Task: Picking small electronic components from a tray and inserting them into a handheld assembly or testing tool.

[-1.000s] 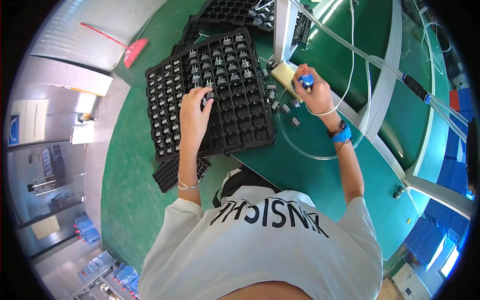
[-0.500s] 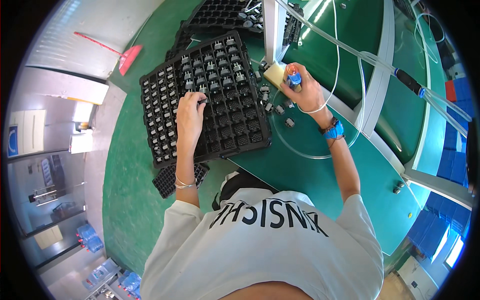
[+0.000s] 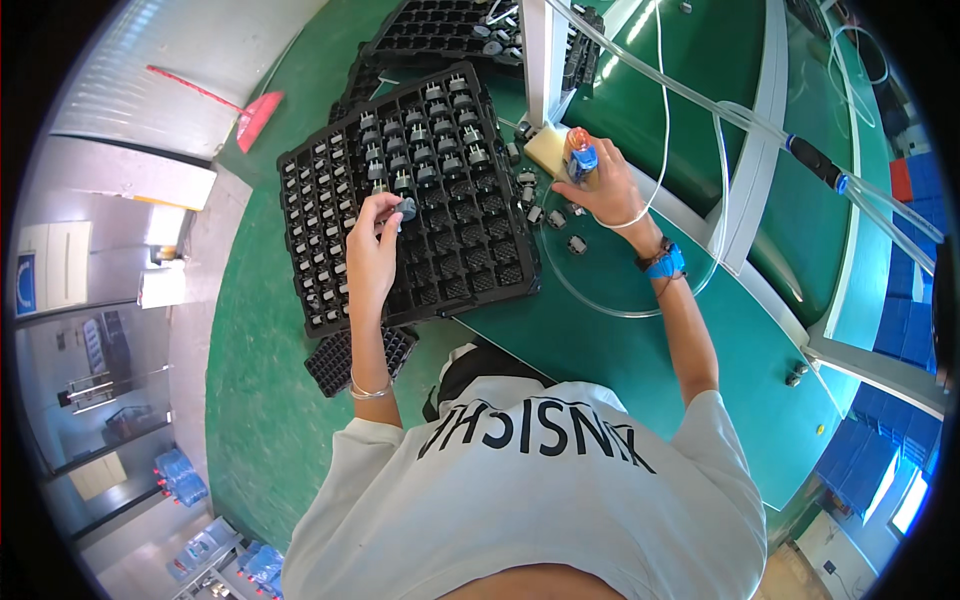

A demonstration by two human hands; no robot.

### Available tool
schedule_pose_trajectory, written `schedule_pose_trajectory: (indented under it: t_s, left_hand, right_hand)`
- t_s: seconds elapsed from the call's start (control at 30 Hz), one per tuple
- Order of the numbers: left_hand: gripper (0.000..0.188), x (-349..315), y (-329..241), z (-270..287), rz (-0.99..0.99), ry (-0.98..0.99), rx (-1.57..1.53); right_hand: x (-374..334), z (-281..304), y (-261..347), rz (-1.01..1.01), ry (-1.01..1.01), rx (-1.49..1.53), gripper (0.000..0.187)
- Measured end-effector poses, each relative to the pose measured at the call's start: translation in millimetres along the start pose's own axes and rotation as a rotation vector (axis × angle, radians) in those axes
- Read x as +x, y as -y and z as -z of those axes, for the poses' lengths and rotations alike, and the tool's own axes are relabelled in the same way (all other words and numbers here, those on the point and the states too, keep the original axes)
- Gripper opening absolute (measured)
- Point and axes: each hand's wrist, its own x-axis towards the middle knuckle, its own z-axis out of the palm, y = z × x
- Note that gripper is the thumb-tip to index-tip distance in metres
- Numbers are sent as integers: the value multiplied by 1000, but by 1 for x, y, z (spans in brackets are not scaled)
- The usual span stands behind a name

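My left hand point(image 3: 371, 240) is over the black compartment tray point(image 3: 470, 305), pinching a dark grey round part point(image 3: 407, 208) between thumb and fingertips. The part is tilted, just above the pockets. Pronged plug parts point(image 3: 427, 174) stand in the tray's far pockets, and smaller pale parts fill its left side. On the right, my right hand point(image 3: 610, 192) is wrapped round a small blue bottle-like object with an orange top point(image 3: 581, 152). Its lower part is hidden by my fingers. A pale yellow block point(image 3: 545, 150) lies beside this hand.
Several loose grey parts point(image 3: 535, 214) lie on the green table point(image 3: 640, 360) between tray and right hand. A clear hose point(image 3: 610, 312) loops there. A white frame post point(image 3: 541, 70) stands behind. More black trays point(image 3: 430, 32) lie at the back, and a smaller one point(image 3: 335, 365) below.
My left hand has drawn back slightly toward me, and the grey part in its fingers now shows clearly. The right hand has shifted a little left with the orange-topped object.
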Motion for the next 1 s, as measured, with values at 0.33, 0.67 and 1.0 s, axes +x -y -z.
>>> schedule_pose_trajectory:
  t_s: [0.33, 0.67, 1.0]
  left_hand:
    - [16, -15, -13, -5, 46, 89, -298]
    - [19, -9, -36, -53, 213, 737, -1345]
    - [52, 24, -68, -125, -674, 464, 410]
  right_hand:
    - [-6, -2, 2, -112, 77, -176, 45]
    - [-15, -1, -3, -39, -199, -98, 39]
    - [-52, 41, 28, -279, 107, 160, 22]
